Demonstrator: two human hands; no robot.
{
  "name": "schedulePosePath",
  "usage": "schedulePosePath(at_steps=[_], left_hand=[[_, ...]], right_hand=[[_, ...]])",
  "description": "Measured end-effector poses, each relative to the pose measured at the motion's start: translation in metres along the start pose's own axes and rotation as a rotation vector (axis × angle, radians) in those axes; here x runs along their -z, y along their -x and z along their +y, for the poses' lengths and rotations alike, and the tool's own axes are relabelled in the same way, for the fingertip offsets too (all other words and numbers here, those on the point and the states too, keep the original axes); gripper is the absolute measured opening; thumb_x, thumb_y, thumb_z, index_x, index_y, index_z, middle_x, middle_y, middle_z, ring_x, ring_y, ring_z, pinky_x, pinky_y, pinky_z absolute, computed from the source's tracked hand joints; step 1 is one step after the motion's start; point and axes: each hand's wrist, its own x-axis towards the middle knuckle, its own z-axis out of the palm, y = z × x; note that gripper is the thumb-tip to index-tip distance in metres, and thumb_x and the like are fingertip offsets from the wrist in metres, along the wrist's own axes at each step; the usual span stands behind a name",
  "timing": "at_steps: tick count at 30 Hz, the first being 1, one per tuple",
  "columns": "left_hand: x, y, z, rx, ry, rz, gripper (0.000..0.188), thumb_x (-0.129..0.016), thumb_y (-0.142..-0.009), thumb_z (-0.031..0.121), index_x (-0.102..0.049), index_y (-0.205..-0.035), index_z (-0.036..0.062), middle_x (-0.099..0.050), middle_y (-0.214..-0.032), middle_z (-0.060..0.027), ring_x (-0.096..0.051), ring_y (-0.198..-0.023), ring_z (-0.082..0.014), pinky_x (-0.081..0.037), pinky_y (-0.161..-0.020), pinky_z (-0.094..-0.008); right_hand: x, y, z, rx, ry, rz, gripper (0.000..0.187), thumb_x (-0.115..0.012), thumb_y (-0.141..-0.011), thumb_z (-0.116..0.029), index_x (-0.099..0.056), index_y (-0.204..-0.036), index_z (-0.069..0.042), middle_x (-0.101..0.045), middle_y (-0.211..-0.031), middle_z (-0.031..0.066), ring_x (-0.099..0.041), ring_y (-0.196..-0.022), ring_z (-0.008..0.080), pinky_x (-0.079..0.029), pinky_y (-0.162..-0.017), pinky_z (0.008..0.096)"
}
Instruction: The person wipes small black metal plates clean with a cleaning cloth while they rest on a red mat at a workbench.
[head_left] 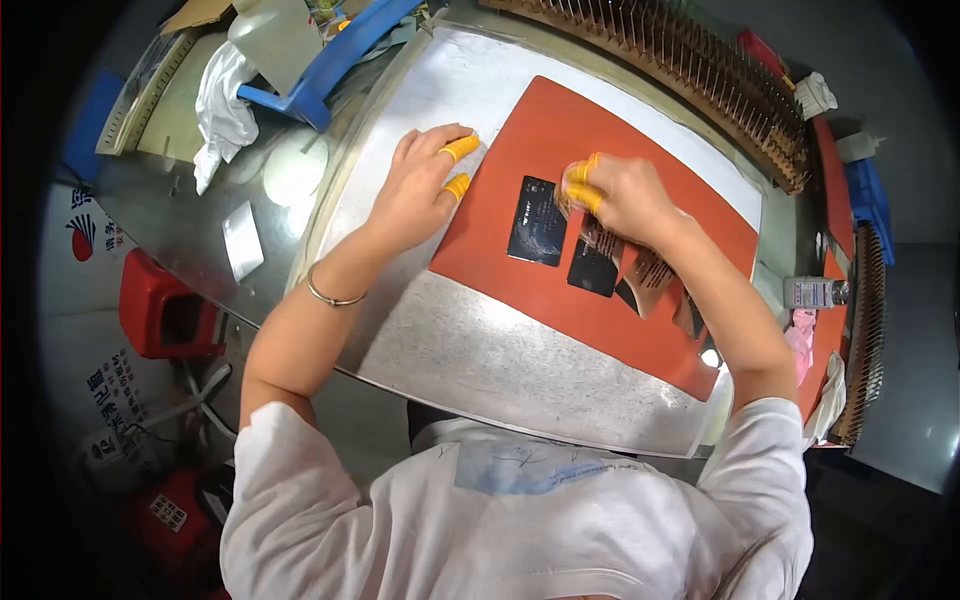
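1. Scuffed pale board [480, 375] is covering much of the grey table [200, 225]; from my remote seat I am seeing its near edge running just beyond the white shirt [560, 520].
2. On the board, a red mat [510, 150] is lying at a slant.
3. Brown-and-black glossy pieces [648, 285] are lying on the mat beside the right forearm [735, 300], which is partly hiding them from me.
4. Left of those, a black card [592, 272] is resting on the mat, and another black card [538, 225] is lying farther left, just apart from it.
5. My view is showing the right hand [622, 195] curling its yellow-covered fingers together beside the leftmost card's far corner; I cannot tell what it is gripping, if anything.
6. The left hand [415, 185] is resting half-open by the mat's left edge, seemingly gripping nothing.
7. Farther off, a pin rack [680, 80] is standing beyond the board, and a white cloth [225, 100] is hanging near a blue frame [320, 85].
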Motion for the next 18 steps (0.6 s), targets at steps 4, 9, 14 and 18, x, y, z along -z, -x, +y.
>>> schedulePosePath(at_steps=[4,9,14,18], left_hand=[[0.005,0.005,-0.001,0.011,-0.024,0.022,0.037,-0.050,-0.076,-0.001,-0.053,-0.113,0.0006,-0.047,-0.123,-0.0115,-0.041,-0.113,-0.0298,-0.025,-0.101,-0.0402],[0.001,-0.001,0.001,0.009,0.058,-0.025,0.045,-0.048,-0.072,-0.003,-0.052,-0.116,0.0025,-0.047,-0.123,-0.0111,-0.039,-0.118,-0.0277,-0.021,-0.106,-0.0439],[0.000,0.007,0.001,0.086,0.298,0.097,0.055,-0.064,-0.073,0.019,-0.046,-0.122,0.0017,-0.045,-0.124,-0.0171,-0.038,-0.118,-0.0321,-0.026,-0.102,-0.0428],[0.013,-0.003,0.054,-0.062,0.115,-0.131,0.089,-0.077,-0.061,0.033,-0.033,-0.132,0.0022,-0.037,-0.131,-0.0178,-0.033,-0.122,-0.0322,-0.025,-0.103,-0.0393]], right_hand=[[-0.022,0.020,-0.038,0.247,-0.008,-0.049,0.007,-0.061,-0.076,-0.016,-0.063,-0.082,-0.013,-0.061,-0.075,0.0024,-0.061,-0.067,0.0207,-0.049,-0.055,0.0336],[-0.019,-0.028,-0.026,-0.023,0.011,0.052,0.009,-0.058,-0.076,-0.015,-0.061,-0.081,-0.008,-0.057,-0.070,0.0089,-0.057,-0.061,0.0262,-0.047,-0.053,0.0363],[0.003,0.072,-0.106,0.302,0.008,-0.055,0.011,-0.063,-0.070,-0.012,-0.060,-0.079,-0.005,-0.058,-0.071,0.0099,-0.058,-0.060,0.0238,-0.048,-0.050,0.0343],[0.064,0.116,-0.088,-0.490,-0.449,0.269,0.012,-0.063,-0.079,-0.010,-0.060,-0.083,0.001,-0.060,-0.071,0.0061,-0.055,-0.059,0.0128,-0.045,-0.052,0.0251]])
